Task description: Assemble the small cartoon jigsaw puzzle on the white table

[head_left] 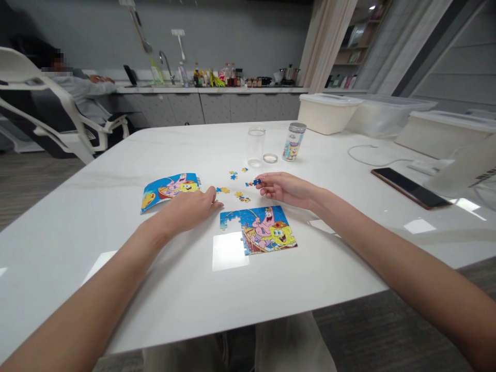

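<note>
The jigsaw puzzle (267, 232), partly assembled, lies flat on the white table (170, 310) in front of me, between my forearms. Its right part is joined up, while only a strip along the top runs leftward, leaving a gap at the lower left. Lying flat, it has the tabletop supporting the joined pieces from beneath.

My right hand (287, 188) is just beyond it, fingers closed in a pinch on a small blue piece (257, 182); a fingertip grip seems to suit something so small and leaves much of it uncovered. My left hand (186, 206) is palm down beside the loose pieces (242, 197), its fingers loosely bent; I cannot tell whether they grip anything. Those pieces are scattered beyond the puzzle, probably to keep them within reach of both hands.

The picture sheet (153, 190) lies to the left, slightly curled and partly hidden by my left hand, its printed side up, so the matching image can be seen. Farther back, the clear jar (256, 147) stands upright near the labelled jar (293, 144).
</note>
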Demonstrator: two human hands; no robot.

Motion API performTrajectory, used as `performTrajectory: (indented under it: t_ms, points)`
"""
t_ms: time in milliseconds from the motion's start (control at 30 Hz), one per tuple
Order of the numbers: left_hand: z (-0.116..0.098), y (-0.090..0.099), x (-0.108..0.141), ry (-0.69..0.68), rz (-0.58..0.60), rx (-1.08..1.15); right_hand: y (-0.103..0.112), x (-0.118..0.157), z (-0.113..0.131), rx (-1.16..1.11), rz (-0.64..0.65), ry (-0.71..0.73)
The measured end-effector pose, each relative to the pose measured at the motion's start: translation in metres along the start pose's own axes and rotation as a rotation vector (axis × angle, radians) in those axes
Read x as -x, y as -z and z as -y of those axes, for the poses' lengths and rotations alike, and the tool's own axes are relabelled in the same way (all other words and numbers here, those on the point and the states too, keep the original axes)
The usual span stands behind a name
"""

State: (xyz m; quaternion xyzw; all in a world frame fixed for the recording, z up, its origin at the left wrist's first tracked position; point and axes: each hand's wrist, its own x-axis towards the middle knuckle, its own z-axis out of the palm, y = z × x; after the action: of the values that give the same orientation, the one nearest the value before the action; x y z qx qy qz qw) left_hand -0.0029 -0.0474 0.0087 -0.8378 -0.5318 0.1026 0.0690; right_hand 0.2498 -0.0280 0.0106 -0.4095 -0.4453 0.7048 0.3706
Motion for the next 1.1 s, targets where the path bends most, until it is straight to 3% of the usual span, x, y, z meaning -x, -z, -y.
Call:
performTrajectory:
  t_ms: [400, 567, 833, 1100]
  points:
    - [-0.003, -0.001, 0.002, -0.012, -0.062, -0.038, 0.000, 0.001, -0.001, 0.046, 0.010, -0.032]
    - [-0.004, -0.002, 0.003, -0.031, -0.096, -0.030, 0.007, -0.005, -0.006, 0.030, 0.030, 0.026]
    - [-0.001, 0.003, 0.005, -0.042, -0.119, -0.052, 0.003, -0.003, -0.005, 0.080, -0.038, -0.016]
    - [0.000, 0.009, 0.007, -0.086, -0.103, -0.041, 0.001, -0.003, -0.005, -0.013, -0.089, -0.017]
